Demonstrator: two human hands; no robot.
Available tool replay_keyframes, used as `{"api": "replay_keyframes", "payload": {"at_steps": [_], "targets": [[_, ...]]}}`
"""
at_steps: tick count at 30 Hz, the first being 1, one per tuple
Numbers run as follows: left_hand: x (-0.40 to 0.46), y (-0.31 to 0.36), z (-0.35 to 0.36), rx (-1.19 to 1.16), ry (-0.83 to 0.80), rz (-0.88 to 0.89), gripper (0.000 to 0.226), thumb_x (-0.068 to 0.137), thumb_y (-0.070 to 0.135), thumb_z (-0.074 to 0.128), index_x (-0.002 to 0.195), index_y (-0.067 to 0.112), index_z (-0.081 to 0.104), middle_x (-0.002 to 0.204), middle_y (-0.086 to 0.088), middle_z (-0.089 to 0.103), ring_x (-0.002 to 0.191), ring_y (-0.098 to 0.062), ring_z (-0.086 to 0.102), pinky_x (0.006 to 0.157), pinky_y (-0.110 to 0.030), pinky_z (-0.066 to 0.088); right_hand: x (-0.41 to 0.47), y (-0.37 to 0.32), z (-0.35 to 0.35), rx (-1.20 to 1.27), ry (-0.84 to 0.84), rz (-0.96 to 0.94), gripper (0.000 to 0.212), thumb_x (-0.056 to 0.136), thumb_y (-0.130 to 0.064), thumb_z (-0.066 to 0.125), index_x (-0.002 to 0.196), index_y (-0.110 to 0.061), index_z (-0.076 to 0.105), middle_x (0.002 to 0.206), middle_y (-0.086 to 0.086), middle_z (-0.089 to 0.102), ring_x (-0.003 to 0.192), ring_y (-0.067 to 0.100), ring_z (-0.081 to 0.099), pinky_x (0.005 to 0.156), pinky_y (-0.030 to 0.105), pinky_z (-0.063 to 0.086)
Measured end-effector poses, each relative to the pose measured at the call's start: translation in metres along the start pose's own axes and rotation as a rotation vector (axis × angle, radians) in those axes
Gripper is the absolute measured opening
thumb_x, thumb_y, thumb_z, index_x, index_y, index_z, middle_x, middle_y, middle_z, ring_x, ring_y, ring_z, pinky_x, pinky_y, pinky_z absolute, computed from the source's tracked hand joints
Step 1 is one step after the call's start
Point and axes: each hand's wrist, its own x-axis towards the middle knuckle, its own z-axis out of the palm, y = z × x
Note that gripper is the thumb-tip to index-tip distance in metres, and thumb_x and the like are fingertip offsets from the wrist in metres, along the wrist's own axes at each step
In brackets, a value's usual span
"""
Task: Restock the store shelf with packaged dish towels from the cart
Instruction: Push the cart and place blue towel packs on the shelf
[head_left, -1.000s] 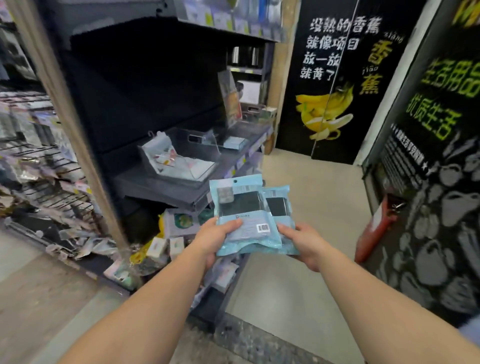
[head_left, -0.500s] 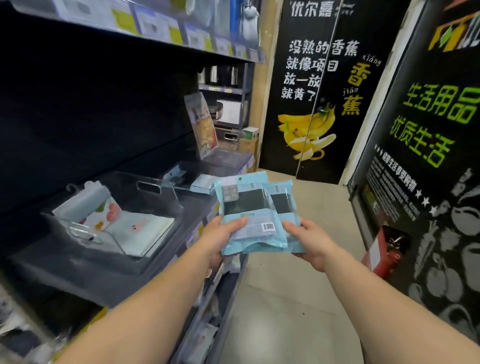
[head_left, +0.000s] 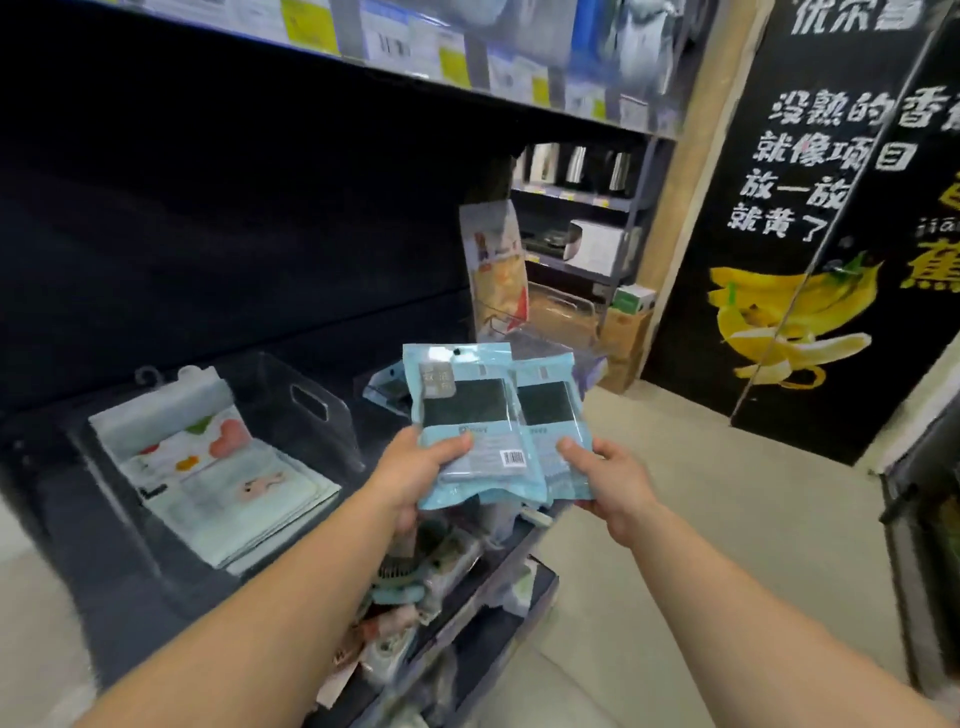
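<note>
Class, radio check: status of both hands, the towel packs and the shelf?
Left hand and right hand gripping light-blue dish towel packs. Packs above dark shelf edge. Path clear.

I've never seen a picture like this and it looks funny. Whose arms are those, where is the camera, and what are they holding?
The camera sits on a person's head and looks down, so you see their own arms reaching out. It is a shop. The left hand and the right hand together hold a few light blue packets with dark towels inside. To the left is a dark shelf. On it stands a clear bin with pale printed cloths lying inside. Farther back, another blue packet lies on the shelf. On the right wall is a banana picture.
</note>
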Motion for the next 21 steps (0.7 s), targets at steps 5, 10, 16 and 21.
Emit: {"api": "replay_keyframes", "payload": {"at_steps": [5,10,16,21], "targets": [[0.003,0.007,0.016,0.022,0.232,0.054,0.028,0.087,0.013,0.074,0.111,0.003,0.064,0.093,-0.012,0.075,0.071,-0.020,0.074,0.056,-0.029,0.058,0.068,-0.009,-0.018,-0.058,-0.169,0.013,0.046,0.087,-0.033,0.074,0.124,-0.009,0.061,0.112,0.010,0.072,0.088,0.025,0.072,0.059,0.031,0.058],[-0.003,0.002,0.008,0.054,0.523,0.169,0.069,0.081,0.030,0.081,0.134,0.006,0.043,0.114,-0.010,0.065,0.086,-0.019,0.067,0.055,-0.024,0.052,0.101,-0.016,-0.010,-0.089,-0.313,0.005,0.038,0.091,-0.029,0.070,0.122,-0.008,0.063,0.108,0.011,0.072,0.083,0.022,0.067,0.062,0.030,0.053],[-0.011,0.014,-0.010,0.056,0.632,0.229,0.052,0.086,0.024,0.076,0.123,0.010,0.043,0.097,0.001,0.062,0.079,-0.010,0.060,0.054,-0.017,0.048,0.127,-0.029,0.018,-0.121,-0.389,-0.023,0.024,0.093,-0.029,0.068,0.109,-0.011,0.067,0.090,0.004,0.071,0.071,0.017,0.061,0.056,0.026,0.045],[-0.004,0.041,-0.045,-0.045,0.729,0.257,0.072,0.072,0.028,0.085,0.130,0.009,0.047,0.112,-0.009,0.069,0.095,-0.025,0.069,0.083,-0.040,0.058,0.149,-0.042,0.046,-0.146,-0.401,-0.029,0.025,0.093,-0.032,0.068,0.106,-0.012,0.069,0.086,0.003,0.070,0.070,0.019,0.059,0.052,0.027,0.040]]}}
